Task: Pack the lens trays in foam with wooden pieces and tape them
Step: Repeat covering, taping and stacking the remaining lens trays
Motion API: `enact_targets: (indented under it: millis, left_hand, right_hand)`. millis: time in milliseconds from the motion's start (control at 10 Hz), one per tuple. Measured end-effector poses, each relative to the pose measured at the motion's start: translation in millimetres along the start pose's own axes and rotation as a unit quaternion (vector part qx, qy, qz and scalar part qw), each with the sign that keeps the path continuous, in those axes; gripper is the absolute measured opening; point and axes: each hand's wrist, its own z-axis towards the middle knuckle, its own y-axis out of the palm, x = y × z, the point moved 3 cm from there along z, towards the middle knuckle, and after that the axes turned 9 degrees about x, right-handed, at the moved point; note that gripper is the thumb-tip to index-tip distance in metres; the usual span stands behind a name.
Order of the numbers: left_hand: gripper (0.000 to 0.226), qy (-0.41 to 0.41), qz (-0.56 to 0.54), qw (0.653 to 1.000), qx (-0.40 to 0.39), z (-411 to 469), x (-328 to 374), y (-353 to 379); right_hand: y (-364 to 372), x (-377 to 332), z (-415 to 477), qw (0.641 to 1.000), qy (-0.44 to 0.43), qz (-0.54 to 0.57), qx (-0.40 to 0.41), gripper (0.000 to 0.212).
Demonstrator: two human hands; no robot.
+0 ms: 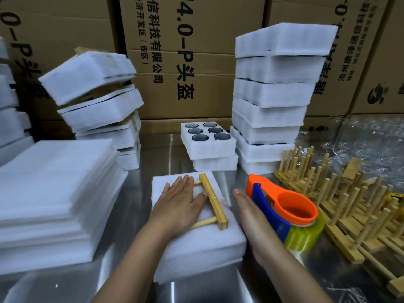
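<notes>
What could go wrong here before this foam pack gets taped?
The wooden piece lies on the foam pack, steadied only by the left hand; it may slip. The right hand, fingers straight, is close beside the tape dispenser and might knock it. The leaning foam stack at back left looks ready to topple.

Foam block (196,237): plain white. Wooden piece (213,201): pale yellow-tan, faint grain. Tape dispenser (282,206): bright orange body, deep blue handle. Tape roll (306,235): translucent yellow-green. Lens tray (207,136): white foam, six dark grey-black rounds in two rows. Foam sheets (54,193): white. Foam stacks (273,95): white, thin dark seams between layers. Peg racks (338,193): light natural wood. Cardboard boxes (185,62): brown, black printed characters. Tabletop (135,215): silvery grey, streaky reflections. Bubble wrap (360,136): clear, glinting.
</notes>
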Motion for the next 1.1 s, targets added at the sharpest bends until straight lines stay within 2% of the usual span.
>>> enact_targets:
  millis: [100,200,300,400,500,600,700,800,900,1000,1100]
  left_hand:
    - [0.064,-0.002,0.006,1.000,0.001,-0.3,0.1,-0.1]
    - [0.065,-0.003,0.008,1.000,0.006,-0.1,0.2,0.0]
    - [0.065,-0.006,-0.001,1.000,0.006,0.5,-0.5,0.2]
    - [0.064,-0.007,-0.016,1.000,0.010,-0.2,-0.3,-0.9]
    - [0.064,-0.031,-0.175,0.982,0.065,-0.4,-1.5,-7.6]
    - [0.052,-0.129,-0.447,0.858,0.219,-7.3,-22.2,-28.5]
    - [0.022,-0.199,-0.426,0.829,0.303,-15.8,-55.6,-31.9]
    - [0.038,-0.279,-0.426,0.849,0.140,-22.6,-65.9,-10.8]
    - [0.050,-0.286,-0.503,0.813,0.067,-24.1,-59.1,1.9]
    - [0.044,-0.292,-0.632,0.714,0.079,-21.9,-49.0,1.1]
    - [0.041,-0.273,-0.683,0.673,0.080,-23.3,-45.2,0.6]
  right_hand:
    - [13.9,-3.5,12.8,0.987,0.073,0.114,-0.085,0.028]
    - [21.1,-1.4,28.8,0.971,0.090,0.155,-0.157,0.039]
    - [23.7,3.3,34.7,0.967,0.100,0.170,-0.159,0.050]
    - [25.5,10.5,38.2,0.977,0.076,0.133,-0.146,0.044]
    - [24.8,13.3,39.6,0.973,0.087,0.150,-0.150,0.043]
    - [25.4,11.0,39.0,0.968,0.101,0.158,-0.166,0.041]
    - [25.9,14.0,43.3,0.975,0.085,0.136,-0.157,0.046]
    - [26.2,13.0,39.1,0.970,0.109,0.161,-0.149,0.053]
    - [24.3,12.4,38.7,0.965,0.120,0.184,-0.141,0.049]
    - [22.6,8.3,36.6,0.965,0.071,0.220,-0.126,0.045]
    - [27.4,5.1,27.9,0.933,0.075,0.322,-0.144,0.048]
